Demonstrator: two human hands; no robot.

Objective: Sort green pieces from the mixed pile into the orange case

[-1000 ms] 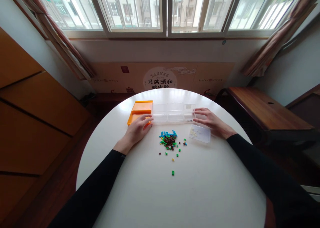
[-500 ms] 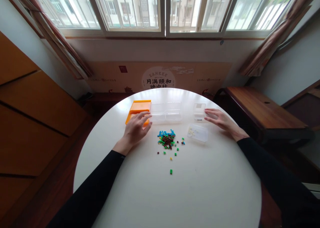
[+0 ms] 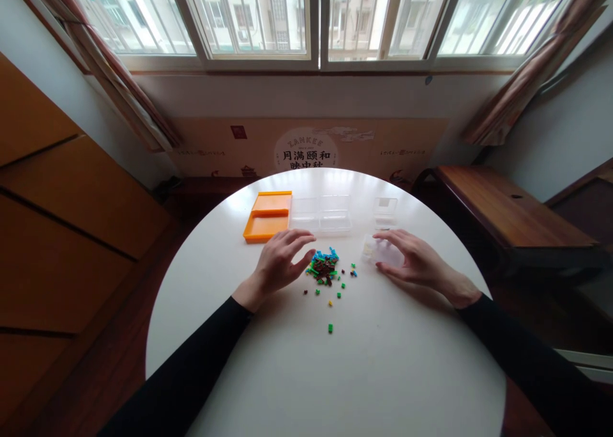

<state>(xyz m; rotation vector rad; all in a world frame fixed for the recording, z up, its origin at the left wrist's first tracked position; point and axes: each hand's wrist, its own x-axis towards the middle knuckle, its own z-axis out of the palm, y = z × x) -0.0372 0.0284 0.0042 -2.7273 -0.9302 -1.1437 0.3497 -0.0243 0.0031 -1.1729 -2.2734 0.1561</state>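
- At a round white table (image 3: 335, 373), the left hand (image 3: 280, 264) hovers with fingers spread wide, empty, just beside a heap of small coloured bricks (image 3: 324, 268).
- The right hand (image 3: 414, 261) cups a clear lid (image 3: 380, 250), fingers loosely curved around it.
- Good practice here, by the look of it: steady the lid, gather the strays.

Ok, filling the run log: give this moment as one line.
left hand: open, beside bead pile | right hand: on clear box | orange tray: untouched

Under our hands the round table (image 3: 335, 373) is smooth, glossy white. By our right hand (image 3: 412, 261) lies a clear plastic box (image 3: 378, 250); beyond our left hand (image 3: 280, 261), a matt orange plastic tray (image 3: 268, 216).
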